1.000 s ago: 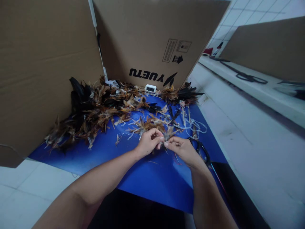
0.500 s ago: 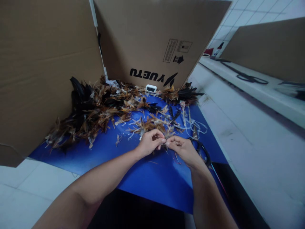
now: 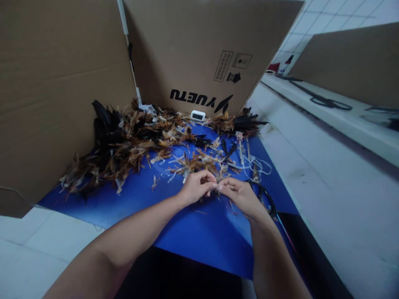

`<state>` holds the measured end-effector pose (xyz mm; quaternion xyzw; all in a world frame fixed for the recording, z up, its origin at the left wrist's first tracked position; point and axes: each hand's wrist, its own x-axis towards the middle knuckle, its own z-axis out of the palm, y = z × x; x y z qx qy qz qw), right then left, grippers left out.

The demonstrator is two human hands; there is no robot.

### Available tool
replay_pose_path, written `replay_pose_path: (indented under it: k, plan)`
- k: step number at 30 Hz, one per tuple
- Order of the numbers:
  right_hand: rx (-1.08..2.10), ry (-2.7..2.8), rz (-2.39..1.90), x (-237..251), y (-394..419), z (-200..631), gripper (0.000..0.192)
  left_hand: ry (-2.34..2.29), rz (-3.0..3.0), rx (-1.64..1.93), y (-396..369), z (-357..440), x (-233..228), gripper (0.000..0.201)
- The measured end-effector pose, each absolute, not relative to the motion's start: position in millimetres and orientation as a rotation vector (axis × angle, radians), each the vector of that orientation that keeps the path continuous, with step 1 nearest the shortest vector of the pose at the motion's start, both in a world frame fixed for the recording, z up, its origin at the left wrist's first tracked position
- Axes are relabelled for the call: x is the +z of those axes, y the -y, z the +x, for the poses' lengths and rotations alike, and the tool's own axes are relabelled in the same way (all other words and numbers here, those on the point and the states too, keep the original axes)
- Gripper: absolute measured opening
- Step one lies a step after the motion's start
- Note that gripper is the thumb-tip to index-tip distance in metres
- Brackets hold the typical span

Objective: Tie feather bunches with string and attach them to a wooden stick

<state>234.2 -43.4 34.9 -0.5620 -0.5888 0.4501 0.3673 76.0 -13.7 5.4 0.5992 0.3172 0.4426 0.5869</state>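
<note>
Two big cardboard sheets stand as a screen behind the work: a plain cardboard panel on the left and a printed cardboard box panel marked "YUETU" upside down at the back. Before them a blue mat covers the white desk. Along the mat's far edge lies a long heap of brown and black feathers, with a small white device against the printed panel. Loose white cords trail to the right, and black scissors lie just beside the right hand. That hand and the left hand meet fingertip to fingertip, each with fingers pressed together, pinching a small feather tuft between them just above the mat, near the front of the scattered feathers.
</note>
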Motion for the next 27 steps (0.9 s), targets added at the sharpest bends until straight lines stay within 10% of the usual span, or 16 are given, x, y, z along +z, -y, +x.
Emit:
replay_pose_path:
  k: [27]
  plan:
    - [0.886,1.733,-1.457,34.4,43.9,230.7,0.031,-0.862,2.024,1.021,14.9,73.5,0.0,0.009]
